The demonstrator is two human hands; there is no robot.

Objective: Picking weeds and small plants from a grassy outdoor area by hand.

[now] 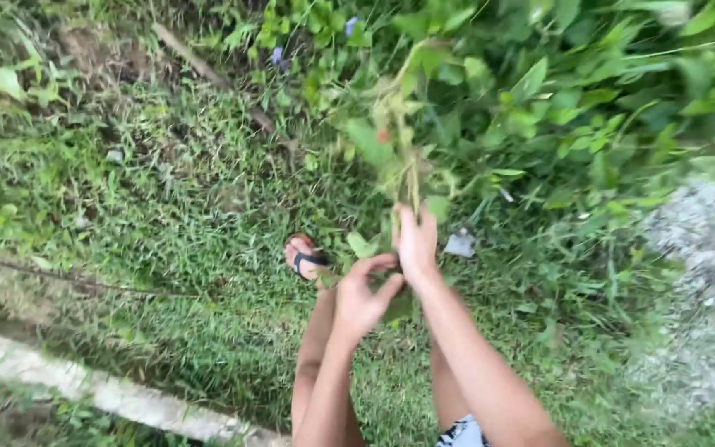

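Weeds (399, 149), a leafy bunch of green stalks, stand up through the centre of the frame above the grass (167, 207), blurred. The right hand (416, 244) is clenched around the stalks at their base. The left hand (362, 296), just below, curls half closed at the lower stems; whether it grips, I cannot tell. The bunch looks light, limp and easily torn, best held low where the stems gather. A sandalled foot (304, 257) stands left of the hands.

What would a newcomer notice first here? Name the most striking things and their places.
At centre, the right hand grips a bunch of leafy green stems held upright, with the left hand just below it, fingers curled. A foot in a black-strapped sandal stands on the grass to their left.
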